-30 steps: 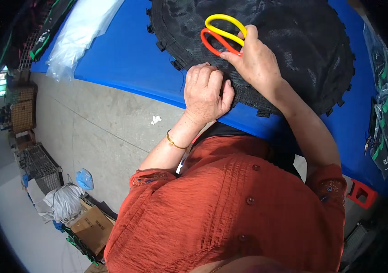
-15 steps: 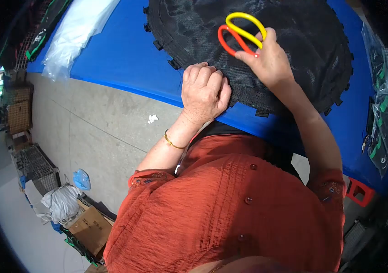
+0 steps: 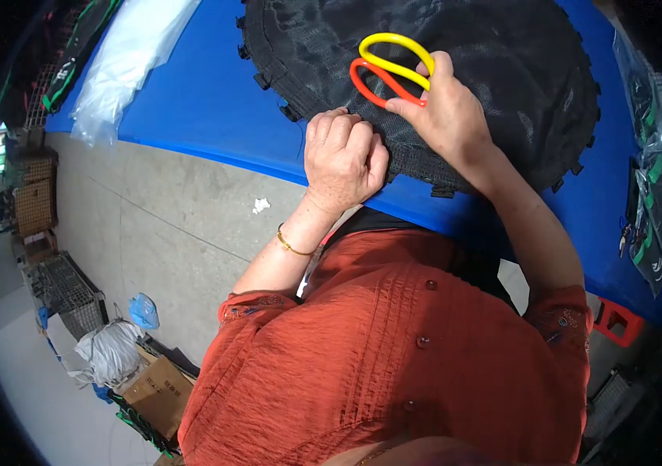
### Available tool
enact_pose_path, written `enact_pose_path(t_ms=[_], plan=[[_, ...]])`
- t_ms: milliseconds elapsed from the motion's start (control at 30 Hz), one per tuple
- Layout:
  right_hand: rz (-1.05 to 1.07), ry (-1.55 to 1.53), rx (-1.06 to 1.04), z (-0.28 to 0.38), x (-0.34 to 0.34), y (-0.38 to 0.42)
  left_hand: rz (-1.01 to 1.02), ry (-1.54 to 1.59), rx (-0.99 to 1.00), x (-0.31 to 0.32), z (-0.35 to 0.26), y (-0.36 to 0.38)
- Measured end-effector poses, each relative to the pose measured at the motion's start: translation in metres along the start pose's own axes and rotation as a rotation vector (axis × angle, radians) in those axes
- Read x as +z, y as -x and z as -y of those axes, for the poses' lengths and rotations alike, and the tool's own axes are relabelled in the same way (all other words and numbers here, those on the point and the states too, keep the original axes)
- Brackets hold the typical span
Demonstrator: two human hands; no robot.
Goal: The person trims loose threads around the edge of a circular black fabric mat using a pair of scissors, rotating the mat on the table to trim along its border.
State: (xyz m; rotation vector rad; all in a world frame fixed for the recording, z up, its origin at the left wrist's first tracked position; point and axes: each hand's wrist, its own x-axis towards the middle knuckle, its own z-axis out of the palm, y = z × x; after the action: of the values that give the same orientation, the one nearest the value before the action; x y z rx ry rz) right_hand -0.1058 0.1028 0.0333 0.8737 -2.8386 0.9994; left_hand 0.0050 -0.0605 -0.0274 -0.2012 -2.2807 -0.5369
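A round black mesh mat [image 3: 502,70] with strap loops along its rim lies on a blue table [image 3: 199,101]. My left hand [image 3: 342,163] is curled shut on the mat's near edge, pinching the black binding. My right hand [image 3: 443,116] rests on the mesh just beyond it and grips scissors with a yellow and a red handle loop [image 3: 389,66]. The scissor blades are hidden under my fingers. A gold bracelet sits on my left wrist.
Clear plastic sheeting [image 3: 133,54] lies on the table's far left end. Packets with green and black parts [image 3: 653,202] sit at the right edge. Below the table are concrete floor, a red stool [image 3: 618,322], wire crates [image 3: 67,283] and a cardboard box [image 3: 156,392].
My right hand swung the scissors to the right over the mesh, then back left toward my left hand. My left hand kept its grip on the mat's edge.
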Motion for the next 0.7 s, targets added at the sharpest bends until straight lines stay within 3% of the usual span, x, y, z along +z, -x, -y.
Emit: enact_pose_path(t_ms=[200,267,700], plan=[[0.038,-0.005,0.125,0.008,0.007,-0.013,-0.011,-0.002,0.017,0.000,0.001,0.000],[0.021,0.030,0.007,0.007,0.019,-0.006,-0.014,-0.007,0.021,0.000,0.001,0.001],[0.036,0.050,-0.003,0.016,0.018,-0.028,-0.004,0.011,0.009,-0.003,0.000,-0.002]])
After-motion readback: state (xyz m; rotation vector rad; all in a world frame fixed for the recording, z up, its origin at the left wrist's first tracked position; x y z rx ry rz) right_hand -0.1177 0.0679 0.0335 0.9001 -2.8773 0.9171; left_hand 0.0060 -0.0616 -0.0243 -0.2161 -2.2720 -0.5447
